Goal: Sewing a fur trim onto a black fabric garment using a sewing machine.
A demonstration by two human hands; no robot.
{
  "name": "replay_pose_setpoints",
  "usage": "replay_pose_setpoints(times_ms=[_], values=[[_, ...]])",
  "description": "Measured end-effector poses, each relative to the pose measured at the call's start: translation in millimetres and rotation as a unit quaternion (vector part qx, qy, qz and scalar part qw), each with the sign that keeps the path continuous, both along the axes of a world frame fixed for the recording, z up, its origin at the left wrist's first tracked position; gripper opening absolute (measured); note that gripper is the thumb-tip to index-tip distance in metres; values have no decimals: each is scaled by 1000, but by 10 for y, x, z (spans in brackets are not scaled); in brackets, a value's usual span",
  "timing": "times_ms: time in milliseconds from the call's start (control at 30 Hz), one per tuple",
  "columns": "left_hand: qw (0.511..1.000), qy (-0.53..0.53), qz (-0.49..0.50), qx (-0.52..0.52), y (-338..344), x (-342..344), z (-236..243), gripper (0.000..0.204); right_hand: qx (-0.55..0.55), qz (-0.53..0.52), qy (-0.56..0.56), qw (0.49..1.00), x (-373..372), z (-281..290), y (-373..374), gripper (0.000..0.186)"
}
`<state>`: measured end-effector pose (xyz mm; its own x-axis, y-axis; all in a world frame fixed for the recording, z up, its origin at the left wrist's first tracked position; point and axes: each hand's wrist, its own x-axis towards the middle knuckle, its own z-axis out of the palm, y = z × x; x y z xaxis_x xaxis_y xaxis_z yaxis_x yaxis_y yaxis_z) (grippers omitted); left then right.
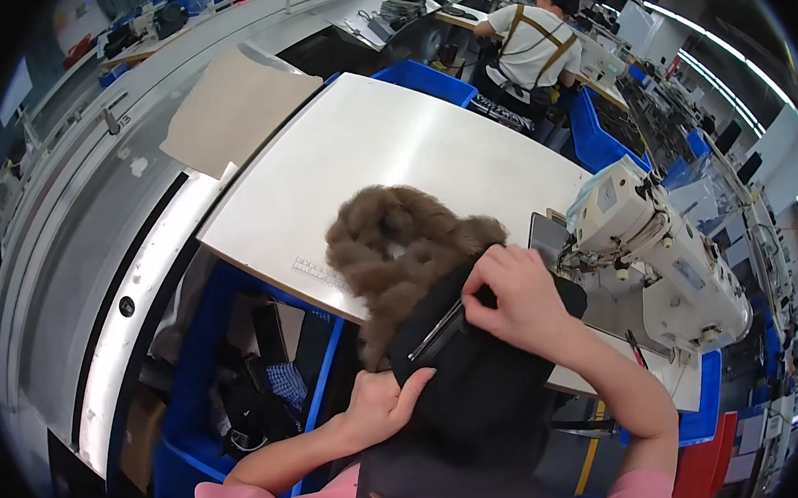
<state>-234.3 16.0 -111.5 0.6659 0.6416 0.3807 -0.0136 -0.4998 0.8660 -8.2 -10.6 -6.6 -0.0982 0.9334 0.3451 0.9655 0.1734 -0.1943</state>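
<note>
A black cloth piece [482, 373] with a zipper [437, 331] and a thick brown fur trim [389, 236] lies across the near edge of the white table [466, 147], the fur mostly on the surface, partly curled, and the dark cloth hanging down toward the person's lap, over a dark apron [425, 483]. The right hand [518, 301] is at the zipper's upper end, its thumb and forefinger drawn together on the black cloth in a pinch. The left hand [380, 408] is near the zipper's lower end, thumb laid on top of the cloth, fingers curled at its edge; how firmly they grip cannot be told. Ruler marks [315, 271] show by the near edge, left of the fur. A white sewing machine [643, 232] stands at the right end of the surface. Below the near left corner sits a blue bin [322, 370] of mixed items. A beige sheet [237, 112] lies alongside the left edge, and a blue tray [424, 82] is just past the far edge. Beyond it, a co-worker [540, 49] in a dark cap faces away.
</note>
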Motion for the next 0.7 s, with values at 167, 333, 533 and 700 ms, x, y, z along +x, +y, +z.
replay_pose_setpoints(times_ms=[167, 333, 533, 700], values=[[996, -89, 26, 4, -156, -25, 1, 34, -52, -108, -59, 991, 403, 190, -78, 23], [998, 48, -22, -28, -99, -254, 70, 31, 29, 121, 74, 989, -197, 115, -265, 17], [962, 110, -195, -156, 106, -484, 578, 31, -14, 153, 60, 986, -345, -96, -390, 28], [926, -83, -128, -346, 250, -338, 953, 28, -8, 215, -22, 976, -438, -226, -408, 32]])
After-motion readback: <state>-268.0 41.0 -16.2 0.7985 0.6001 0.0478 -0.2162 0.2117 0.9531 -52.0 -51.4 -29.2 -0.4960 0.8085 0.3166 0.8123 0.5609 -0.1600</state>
